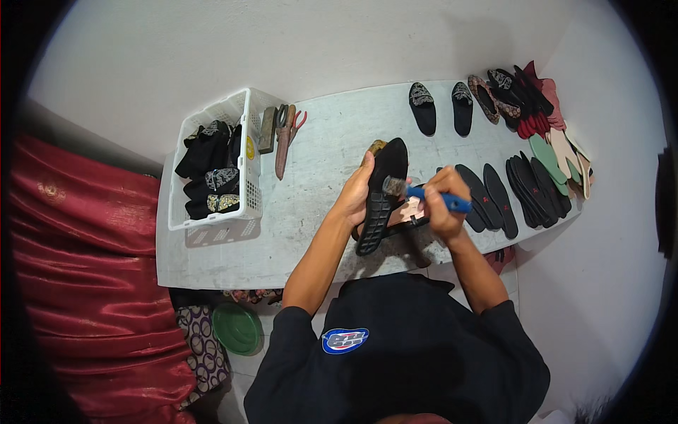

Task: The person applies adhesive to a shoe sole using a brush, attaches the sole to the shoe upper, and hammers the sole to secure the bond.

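Black shirt (pixel 424 367) fronting surface (pixel 311 141); above it, toward near edge, fingers of left hand (pixel 359 185) grasping black shoe (pixel 381 201), right hand (pixel 448 201) clutching blue brush (pixel 417 191); slack grip could be letting shoe twist, bristles straying.

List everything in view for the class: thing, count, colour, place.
Table: 1, pale grey, centre
Basket: 1, white, table's left
Basket shoes: several, mostly black, inside
Block: 1, grey-brown, right of basket
Hand tools: at least two, brown and red-handled, right of block
Shoe pair: 2, black, far side
Other shoes: several, black and brown, far right
Flat soles: several, black, right
Flat cut-outs: several, green and beige, right edge
Curtain: 1, red, left
Basin: 1, green, lower left
Walls: 2, white, surrounding
Held shoe: 1, black, centre
Brush: 1, blue-handled, at held shoe
Shirt: 1, black, bottom
Left hand: 1, gripping held shoe
Right hand: 1, gripping brush
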The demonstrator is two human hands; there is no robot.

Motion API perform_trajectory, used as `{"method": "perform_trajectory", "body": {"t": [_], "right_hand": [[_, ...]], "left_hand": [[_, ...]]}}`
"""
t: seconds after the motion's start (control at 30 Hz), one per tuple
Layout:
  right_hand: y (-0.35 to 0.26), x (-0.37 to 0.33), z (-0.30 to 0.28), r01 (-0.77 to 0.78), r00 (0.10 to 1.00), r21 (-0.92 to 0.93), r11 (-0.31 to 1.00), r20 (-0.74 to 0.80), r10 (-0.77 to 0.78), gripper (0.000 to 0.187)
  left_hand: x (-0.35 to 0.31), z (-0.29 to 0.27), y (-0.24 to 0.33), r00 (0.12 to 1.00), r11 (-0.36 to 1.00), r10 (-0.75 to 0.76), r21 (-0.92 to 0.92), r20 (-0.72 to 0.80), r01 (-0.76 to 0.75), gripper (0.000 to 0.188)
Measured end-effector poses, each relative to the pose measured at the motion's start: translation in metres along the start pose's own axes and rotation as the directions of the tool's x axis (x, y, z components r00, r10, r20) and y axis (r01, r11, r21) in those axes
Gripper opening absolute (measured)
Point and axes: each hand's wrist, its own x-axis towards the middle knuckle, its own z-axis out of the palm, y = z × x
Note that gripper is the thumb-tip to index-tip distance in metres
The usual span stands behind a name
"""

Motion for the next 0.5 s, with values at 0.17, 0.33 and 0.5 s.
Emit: {"method": "perform_trajectory", "body": {"t": [0.17, 0.33, 0.5], "right_hand": [[-0.012, 0.031, 0.005, -0.010, 0.999, -0.021, 1.000, -0.054, 0.009, 0.010], [-0.012, 0.006, 0.023, 0.170, 0.985, -0.223, 0.960, 0.050, -0.163, 0.009], [-0.011, 0.012, 0.019, -0.124, 0.992, 0.148, 0.981, 0.045, 0.119, 0.012]], "left_hand": [[-0.003, 0.008, 0.004, 0.999, 1.000, -0.025, -0.016, 0.022, 0.025, 0.075], [-0.006, 0.009, 0.004, 1.000, 0.997, 0.016, -0.070, 0.008, -0.015, 0.086], [-0.006, -0.008, 0.004, 0.994, 0.996, 0.066, 0.052, 0.090, -0.071, 0.087]]}}
